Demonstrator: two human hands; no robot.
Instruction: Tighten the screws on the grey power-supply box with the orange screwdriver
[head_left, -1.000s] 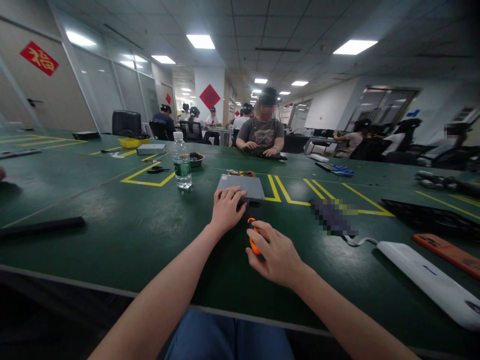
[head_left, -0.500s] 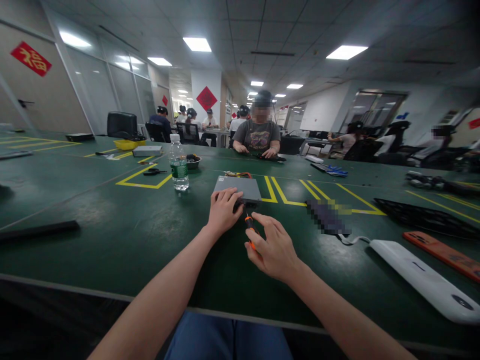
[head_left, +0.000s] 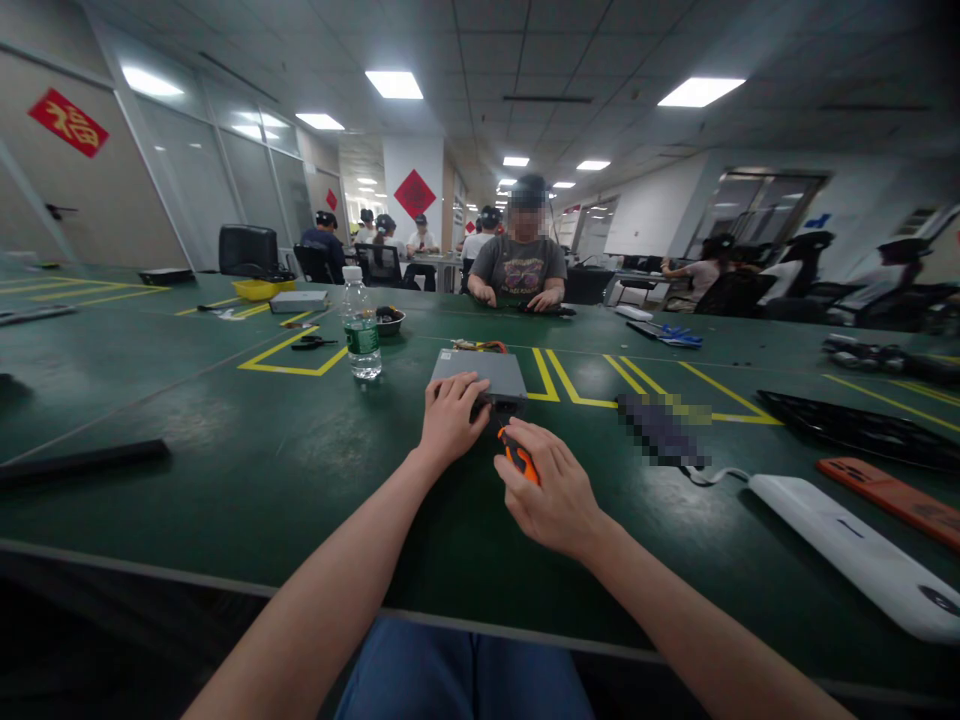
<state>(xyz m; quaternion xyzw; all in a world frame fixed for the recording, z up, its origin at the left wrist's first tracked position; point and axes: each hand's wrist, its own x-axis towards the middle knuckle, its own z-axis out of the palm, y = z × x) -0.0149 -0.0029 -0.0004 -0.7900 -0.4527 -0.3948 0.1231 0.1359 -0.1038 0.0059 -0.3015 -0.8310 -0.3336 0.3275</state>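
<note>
A grey metal computer power supply (head_left: 491, 372) lies on the green table, with coloured wires (head_left: 480, 346) at its far side. My left hand (head_left: 454, 412) grips its near left part, fingers over the top and thumb at the front face. In my right hand (head_left: 551, 480) is a screwdriver (head_left: 519, 457) with an orange and black handle. Its shaft points at the front face of the power supply, below the socket. Whether the tip touches a screw is too small to tell.
A water bottle (head_left: 361, 335) stands left of the power supply, near a bowl (head_left: 390, 320). To the right lie a white power bank-like device (head_left: 847, 545), an orange phone case (head_left: 892, 495) and a black mesh panel (head_left: 855, 430). Across the table sits a person (head_left: 519, 265).
My right hand has turned the screwdriver and closed further round its handle. The left hand stays on the power supply. The whole view has shifted slightly.
</note>
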